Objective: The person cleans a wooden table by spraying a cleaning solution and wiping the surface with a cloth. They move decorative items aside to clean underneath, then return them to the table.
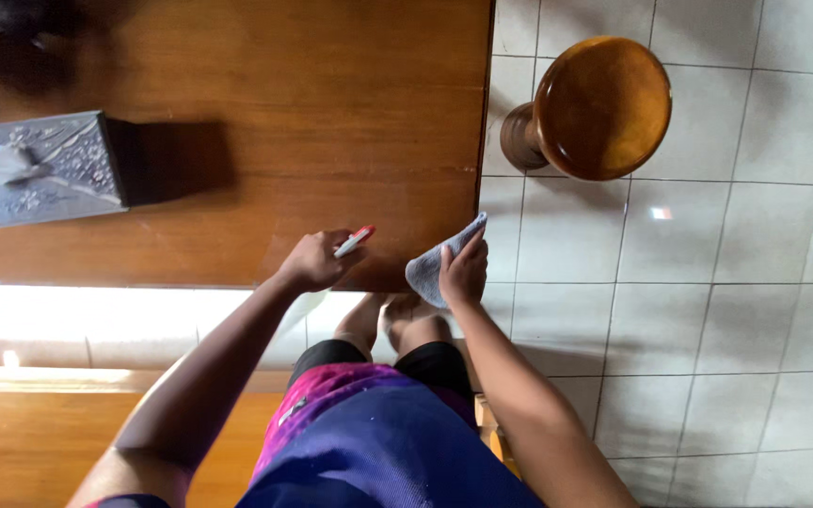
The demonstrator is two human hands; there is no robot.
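My left hand (314,261) grips a thin white tool with a red tip (355,241), resting on the near edge of a brown wooden table (265,113). Just to its right, my right hand (464,270) clutches a light blue-grey cloth (433,266) at the table's near right corner. Part of the cloth is hidden under my fingers.
A silver embossed tissue box (35,169) sits on the table's left side. A round wooden stool (595,108) stands on the white tiled floor (726,301) to the right. My legs and a blue-and-pink garment fill the bottom centre. A wooden bench surface (21,442) lies lower left.
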